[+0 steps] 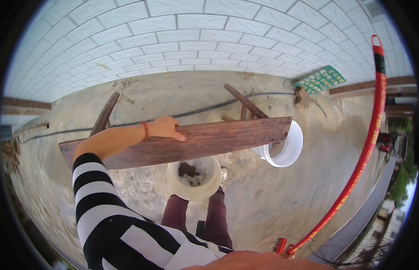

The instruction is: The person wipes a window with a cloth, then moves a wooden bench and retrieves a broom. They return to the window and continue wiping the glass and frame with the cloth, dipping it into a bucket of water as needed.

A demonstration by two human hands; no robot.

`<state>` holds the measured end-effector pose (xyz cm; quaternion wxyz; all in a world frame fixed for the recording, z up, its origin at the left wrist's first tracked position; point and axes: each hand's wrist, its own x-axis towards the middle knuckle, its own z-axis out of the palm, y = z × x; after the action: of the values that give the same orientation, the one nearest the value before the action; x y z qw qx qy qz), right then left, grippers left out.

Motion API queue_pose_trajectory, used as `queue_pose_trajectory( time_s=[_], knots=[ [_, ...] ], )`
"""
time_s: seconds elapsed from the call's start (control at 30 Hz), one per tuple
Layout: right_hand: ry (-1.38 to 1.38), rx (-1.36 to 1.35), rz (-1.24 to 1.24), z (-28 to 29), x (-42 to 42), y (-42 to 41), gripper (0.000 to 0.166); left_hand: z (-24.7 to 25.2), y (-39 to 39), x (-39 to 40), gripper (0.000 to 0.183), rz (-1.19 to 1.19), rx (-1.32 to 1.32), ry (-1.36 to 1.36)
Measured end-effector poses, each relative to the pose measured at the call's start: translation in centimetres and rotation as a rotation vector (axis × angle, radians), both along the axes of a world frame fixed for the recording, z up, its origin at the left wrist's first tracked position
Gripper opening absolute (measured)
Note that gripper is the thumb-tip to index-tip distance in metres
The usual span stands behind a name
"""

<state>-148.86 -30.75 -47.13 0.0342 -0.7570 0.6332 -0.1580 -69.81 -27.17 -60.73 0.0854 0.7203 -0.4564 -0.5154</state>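
Note:
A wooden bench (226,138) lies tipped, its long seat board facing me and its legs pointing towards the wall. My left hand (164,128) grips the upper edge of the board, thumb over the face. My right hand (290,253), partly hidden at the bottom edge, is closed around a long red pole (363,148) that bears writing. Beside that hand shows a red brush head (280,245) with dark bristles; its join to the pole is hidden. Below the board, by my legs, stands an off-white bucket (196,194) holding dark, foamy water.
A white bucket (293,152) with murky water stands under the bench's right end. Behind the bench, a black hose (206,109) crosses the concrete floor (263,202). A green sign with writing (320,80) leans near the white brick-patterned wall (199,37).

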Motion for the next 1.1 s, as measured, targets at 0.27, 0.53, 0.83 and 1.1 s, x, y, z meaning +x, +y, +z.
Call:
queue_pose_trajectory(
  time_s=[0.27,0.53,0.83,1.1],
  knots=[
    [-0.008,0.114,-0.277,-1.4,2.1,7.1,0.005,-6.0,2.0,9.8,0.077,0.001,0.108,0.069],
    [-0.314,0.403,-0.48,-3.4,8.9,5.3,0.007,-4.3,1.0,9.0,0.074,0.024,0.145,0.086],
    [-0.558,0.448,-0.528,-4.1,10.9,4.7,0.015,-4.7,0.2,13.8,0.061,0.292,0.305,0.257],
    [-0.569,0.532,-0.391,-7.2,13.2,1.8,0.019,-12.4,6.5,10.9,0.054,0.281,-0.212,-0.508]
  ],
)
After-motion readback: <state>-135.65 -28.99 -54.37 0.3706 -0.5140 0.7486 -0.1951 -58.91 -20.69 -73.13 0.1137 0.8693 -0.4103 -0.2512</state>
